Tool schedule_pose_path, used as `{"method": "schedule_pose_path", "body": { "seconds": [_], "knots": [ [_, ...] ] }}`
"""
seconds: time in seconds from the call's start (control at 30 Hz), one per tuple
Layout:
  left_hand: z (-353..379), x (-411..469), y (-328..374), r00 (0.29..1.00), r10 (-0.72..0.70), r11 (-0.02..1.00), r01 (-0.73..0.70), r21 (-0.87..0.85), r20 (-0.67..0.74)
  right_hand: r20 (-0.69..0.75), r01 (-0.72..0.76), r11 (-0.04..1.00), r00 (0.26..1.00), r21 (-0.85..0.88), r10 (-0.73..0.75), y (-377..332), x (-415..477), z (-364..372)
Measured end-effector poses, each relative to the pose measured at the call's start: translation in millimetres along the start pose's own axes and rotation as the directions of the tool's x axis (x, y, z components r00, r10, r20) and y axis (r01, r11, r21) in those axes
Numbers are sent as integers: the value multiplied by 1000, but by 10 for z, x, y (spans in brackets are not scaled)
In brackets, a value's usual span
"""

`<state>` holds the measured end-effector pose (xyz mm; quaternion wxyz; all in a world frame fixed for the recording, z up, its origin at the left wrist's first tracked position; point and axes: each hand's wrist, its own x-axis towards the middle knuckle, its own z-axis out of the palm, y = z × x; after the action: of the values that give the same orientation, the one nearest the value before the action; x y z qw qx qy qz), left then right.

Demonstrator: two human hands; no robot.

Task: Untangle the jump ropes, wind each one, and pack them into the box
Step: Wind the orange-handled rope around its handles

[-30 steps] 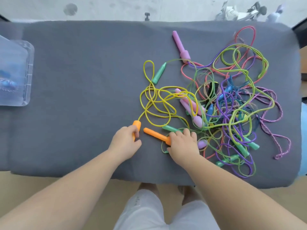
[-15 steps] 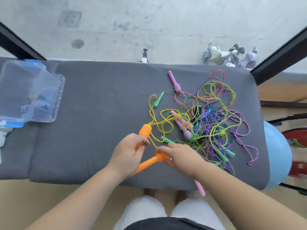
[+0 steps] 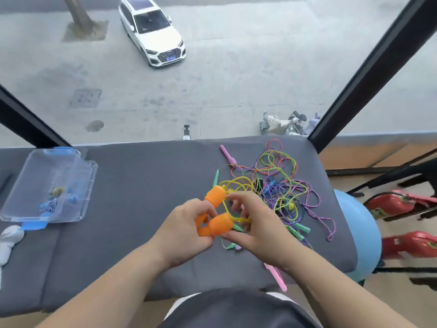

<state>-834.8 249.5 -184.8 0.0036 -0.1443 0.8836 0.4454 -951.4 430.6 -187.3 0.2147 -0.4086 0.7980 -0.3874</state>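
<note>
Orange handles (image 3: 216, 209) paired in the left hand's (image 3: 186, 229) curled fingers, ready for winding. Right hand's (image 3: 256, 224) fingers half-curl at the yellow cord (image 3: 236, 182) just beyond, grip unclear. Tangle (image 3: 281, 192) lies past the fingertips, box (image 3: 92, 176) well left.

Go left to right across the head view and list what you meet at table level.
From the left: clear box → left hand, gripping the orange handles → tangled ropes → blue ball. The right hand overlaps the tangle, so it is left out.
</note>
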Motion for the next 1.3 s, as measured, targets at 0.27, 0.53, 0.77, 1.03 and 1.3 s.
{"method": "schedule_pose_path", "body": {
  "seconds": [0.27, 0.53, 0.77, 1.03, 1.3],
  "knots": [
    [-696, 26, 440, 958, 127, 975, -72, -211, 259, -43, -96, 982, 994, 165, 104, -203, 259, -280],
    [-725, -37, 9, 985, -81, 832, 149, -534, 149, -135, -228, 973, 966, -27, 222, -92, 229, -431],
    [-595, -62, -135, 964, -182, 940, 229, -254, 195, -153, -101, 986, 981, 129, 121, -727, 278, -479],
    [-408, -89, -4, 967, -236, 779, 249, -575, 99, -21, -132, 991, 991, 9, 132, -684, 167, -5],
    [-226, -94, 22, 925, -307, 124, 273, -954, 224, 44, -23, 998, 999, -52, 26, -711, 80, 415]
  ]
}}
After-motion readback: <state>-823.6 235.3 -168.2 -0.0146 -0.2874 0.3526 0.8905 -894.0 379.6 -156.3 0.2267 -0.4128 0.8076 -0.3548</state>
